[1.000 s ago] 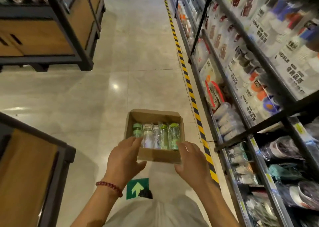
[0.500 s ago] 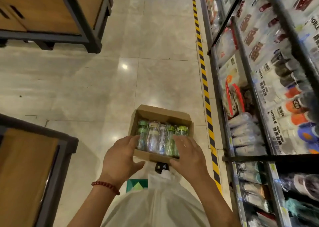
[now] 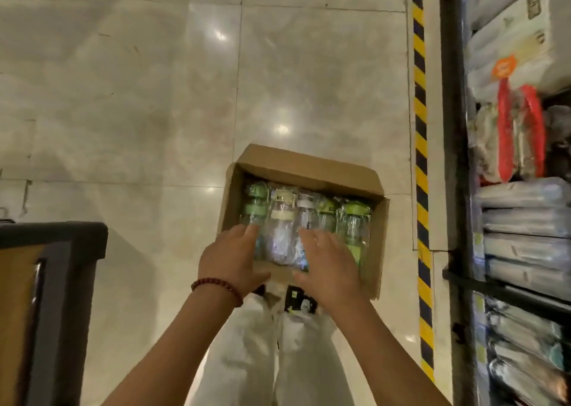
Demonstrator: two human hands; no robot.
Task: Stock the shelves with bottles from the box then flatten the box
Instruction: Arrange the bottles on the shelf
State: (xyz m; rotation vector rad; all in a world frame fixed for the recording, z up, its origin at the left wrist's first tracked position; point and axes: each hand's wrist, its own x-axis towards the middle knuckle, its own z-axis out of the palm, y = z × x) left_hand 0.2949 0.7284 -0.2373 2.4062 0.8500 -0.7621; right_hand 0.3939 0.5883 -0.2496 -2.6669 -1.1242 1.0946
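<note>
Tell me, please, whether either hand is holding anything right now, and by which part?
Nothing is gripped. The left hand and right hand reach open-fingered over the bottles in the cardboard box; whether fingertips touch them cannot be told.

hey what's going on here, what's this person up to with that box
A person is bending over an open cardboard box on the shop floor beside the shelves. Both hands reach into it with fingers straight: the left hand and right hand hover over wrapped bottles lying in a row. Neither has a grip on a bottle yet, so stocking hasn't started.
</note>
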